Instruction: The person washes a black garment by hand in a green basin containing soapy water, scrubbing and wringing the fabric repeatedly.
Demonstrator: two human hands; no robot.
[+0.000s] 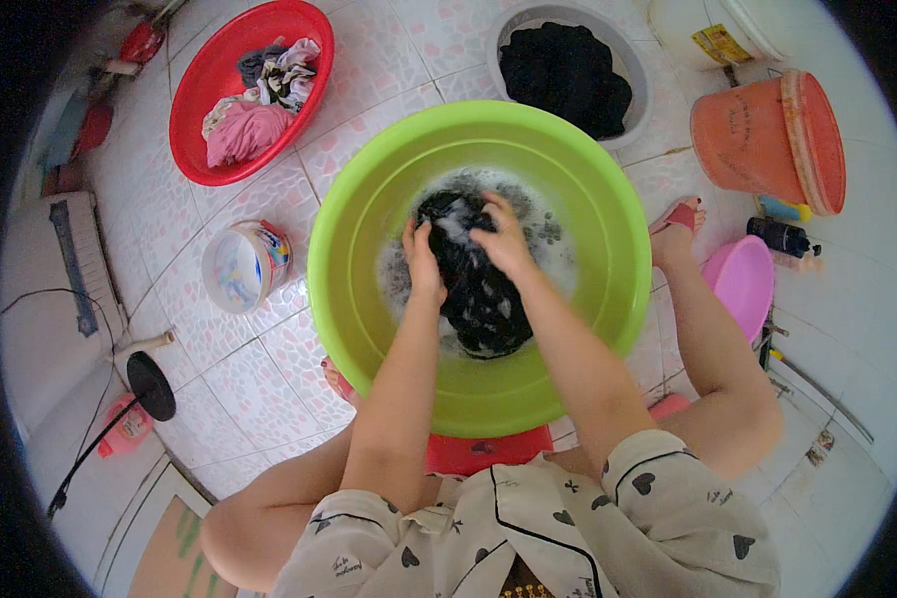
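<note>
A wet black cloth [486,299] lies bunched in soapy water inside a large lime-green basin [590,164]. White suds [549,258] spread around it on the water. My left hand [424,261] grips the cloth along its left side, fingers pointing away from me. Opposite it, my right hand [504,235] has curved fingers on the upper right part of the cloth, slightly blurred. Foam shows on the cloth between both hands. Its underside is hidden in the water.
A red basin [310,127] with clothes stands far left, a grey basin [643,105] with black laundry far right. A white plastic tub [243,265] is left. An orange bucket [747,134], dark bottle [777,235] and pink basin [744,284] line the right. A red stool [486,448] is below.
</note>
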